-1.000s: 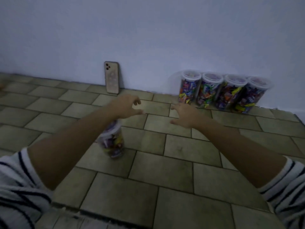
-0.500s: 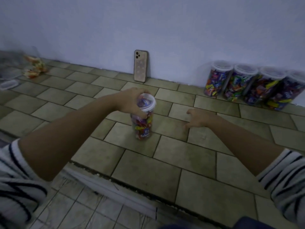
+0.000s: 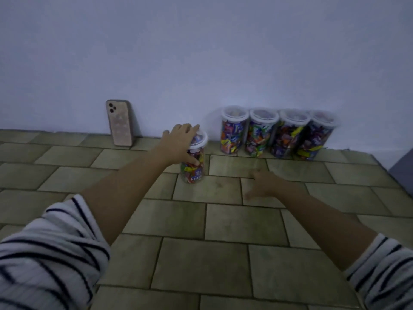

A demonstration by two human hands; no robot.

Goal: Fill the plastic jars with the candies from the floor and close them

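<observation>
Head camera showed the left hand (image 3: 181, 142) curled over the lid (image 3: 200, 139) and upper side of a filled jar (image 3: 193, 176) standing on the floor (image 3: 223, 220), near four closed jars (image 3: 277, 135) by the wall (image 3: 201, 52); the right hand (image 3: 263, 184) hung slack and empty (blurred). Packed with candies (image 3: 192, 164), it probably felt weighty and slippery, so gripping under the lid rim seemed safest.

Both arms stretched forward, striped sleeves (image 3: 44, 253) ending short of the forearms. Left hand (image 3: 180, 143) clasps the top of a candy jar (image 3: 194, 170), thumb down its side. Right hand (image 3: 263, 184) lower, palm down, fingers loosely spread; blurred, seemingly holding nothing.
</observation>
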